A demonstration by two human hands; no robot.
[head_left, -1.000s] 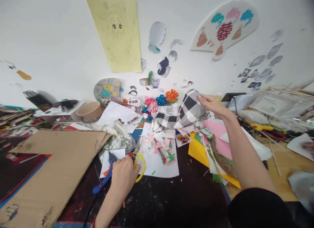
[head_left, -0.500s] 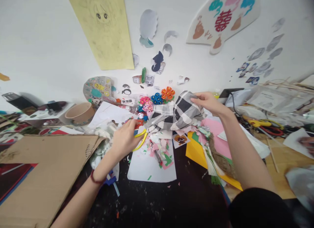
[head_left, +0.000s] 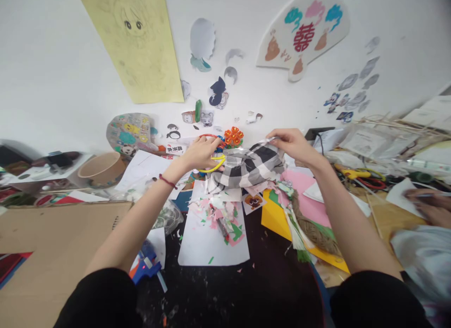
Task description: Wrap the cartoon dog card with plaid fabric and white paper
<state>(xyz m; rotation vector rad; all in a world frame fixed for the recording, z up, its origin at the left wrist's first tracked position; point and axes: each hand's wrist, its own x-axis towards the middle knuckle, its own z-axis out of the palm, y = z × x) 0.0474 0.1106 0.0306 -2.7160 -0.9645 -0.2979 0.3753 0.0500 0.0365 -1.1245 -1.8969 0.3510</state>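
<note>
My left hand (head_left: 204, 152) is closed round the handles of a pair of scissors (head_left: 213, 168), with yellow and red showing on the loops. The blades reach toward the left end of a bunched black-and-white checked cloth (head_left: 259, 163) and cannot be made out. At the cloth's upper right edge, my right hand (head_left: 289, 142) pinches the fabric between thumb and fingers, holding it up. Orange flowers (head_left: 233, 136) stand right behind the cloth. Below it lies a white sheet (head_left: 197, 243) strewn with pink and green paper scraps.
Cardboard (head_left: 70, 253) covers the left side. A blue glue gun (head_left: 146, 267) lies beside my left forearm. On the right are yellow paper (head_left: 275, 215), a roll of twine (head_left: 317, 229) and yellow-handled pliers (head_left: 352, 172). Another person's hand (head_left: 428, 203) shows at the far right.
My left hand has moved up and slightly right with the scissors, along the cloth's left end. My right hand keeps its pinch on the cloth. The view has shifted somewhat.
</note>
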